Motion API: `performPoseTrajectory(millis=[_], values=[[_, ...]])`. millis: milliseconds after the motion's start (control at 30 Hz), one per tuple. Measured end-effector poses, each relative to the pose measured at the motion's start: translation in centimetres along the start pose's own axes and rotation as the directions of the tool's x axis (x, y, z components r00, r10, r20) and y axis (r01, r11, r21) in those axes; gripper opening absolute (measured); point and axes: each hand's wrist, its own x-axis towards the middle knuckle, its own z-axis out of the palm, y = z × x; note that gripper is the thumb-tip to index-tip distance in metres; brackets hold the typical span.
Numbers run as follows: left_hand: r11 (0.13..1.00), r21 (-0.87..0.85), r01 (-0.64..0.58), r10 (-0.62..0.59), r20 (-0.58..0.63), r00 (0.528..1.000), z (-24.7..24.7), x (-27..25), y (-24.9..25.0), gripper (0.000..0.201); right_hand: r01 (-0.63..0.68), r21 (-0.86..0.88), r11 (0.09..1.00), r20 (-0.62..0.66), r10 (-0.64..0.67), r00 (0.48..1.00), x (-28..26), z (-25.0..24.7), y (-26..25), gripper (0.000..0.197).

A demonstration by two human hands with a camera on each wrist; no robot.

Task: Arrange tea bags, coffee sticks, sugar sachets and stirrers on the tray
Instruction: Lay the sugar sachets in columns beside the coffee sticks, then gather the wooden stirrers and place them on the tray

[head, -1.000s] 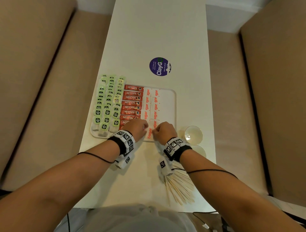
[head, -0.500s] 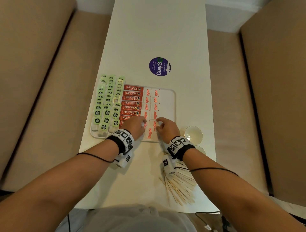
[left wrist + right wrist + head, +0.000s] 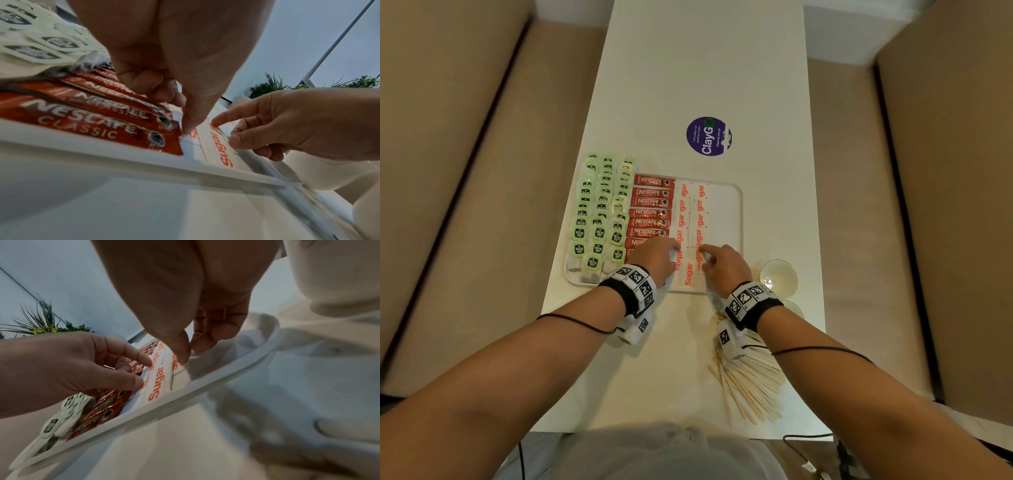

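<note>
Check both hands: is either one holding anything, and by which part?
Neither lifts anything. The left hand and right hand only touch fingertips to sugar sachets lying flat at the tray's near end; no closed grip shows.

The tray (image 3: 736, 219) looks like smooth white plastic with a slight sheen. The coffee sticks (image 3: 652, 212) are glossy red foil; the sugar sachets (image 3: 690, 222) are matt white paper. The tea bags (image 3: 599, 219) carry pale green paper tags. The stirrers (image 3: 751, 383) near the right are bare light wood. The table (image 3: 702, 68) is smooth and matt.
</note>
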Motion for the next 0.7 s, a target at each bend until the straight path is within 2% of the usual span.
performPoseTrajectory(millis=[267,467,600,700], values=[[0.999,-0.051,-0.019,0.018,-0.007,1.0,-0.6,-0.7,-0.1,0.033,0.012,0.105,0.994,-0.01,-0.011,1.0,-1.0,-1.0,-0.3,0.039],[0.993,-0.109,-0.035,0.033,-0.022,0.999,-0.9,-3.5,-0.7,0.021,0.027,0.225,0.974,-0.047,-0.017,0.999,-3.6,-2.7,0.2,0.031],[0.986,-0.155,-0.061,0.063,0.006,0.998,-0.1,-6.3,-1.4,0.015,0.073,0.19,0.979,-0.043,-0.066,0.997,-6.4,-4.6,0.6,0.025],[0.983,-0.164,-0.081,0.094,0.078,0.992,1.2,-8.6,-1.6,0.013,0.123,0.066,0.99,0.066,-0.128,0.99,-9.0,-5.9,1.2,0.017]])
